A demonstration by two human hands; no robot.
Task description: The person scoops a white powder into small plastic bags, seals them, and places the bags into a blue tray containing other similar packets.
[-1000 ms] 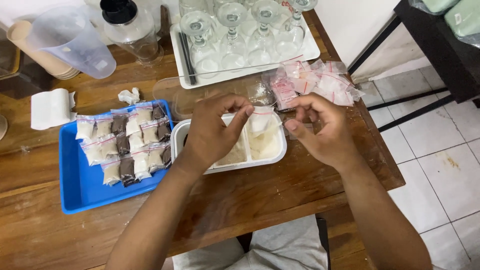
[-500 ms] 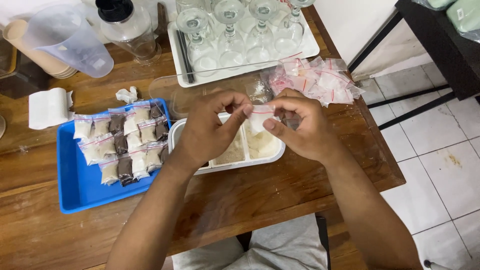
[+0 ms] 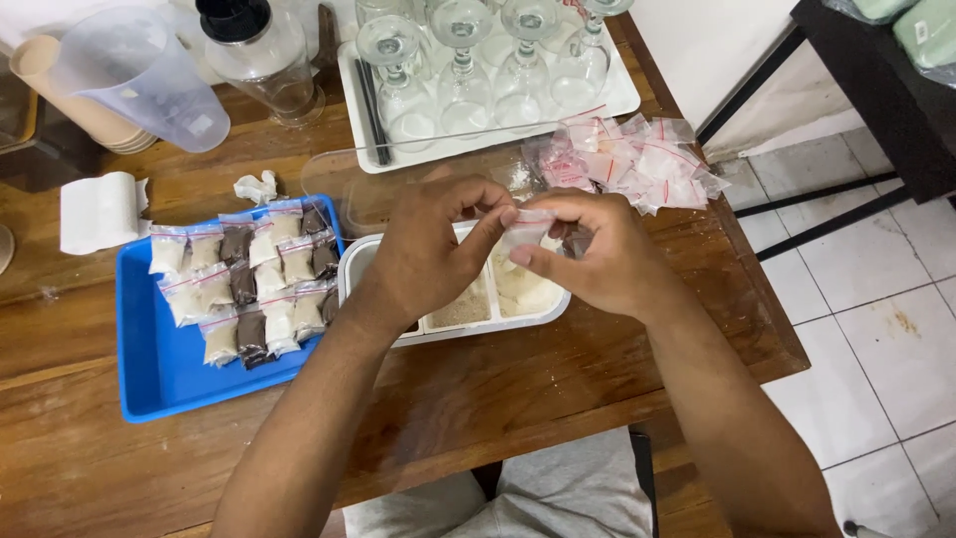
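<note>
Over the white divided tray [image 3: 453, 324] at desk centre, your left hand [image 3: 423, 259] and right hand [image 3: 593, 254] have closed in, both grips pinching the small clear bag [image 3: 528, 221], blue tray [image 3: 159, 374] at 9 o'clock.

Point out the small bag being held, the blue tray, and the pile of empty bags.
small bag [image 3: 525, 225], head view, its clear top edge.
blue tray [image 3: 164, 374], head view, bare floor.
pile of empty bags [image 3: 637, 159], head view, middle.

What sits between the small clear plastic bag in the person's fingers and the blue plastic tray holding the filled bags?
Nothing blocks the way. Both hands, left hand and right hand, pinch the small clear plastic bag above the white divided container of powder. The blue plastic tray lies right beside that container, with only the left hand and forearm over the gap.
</note>
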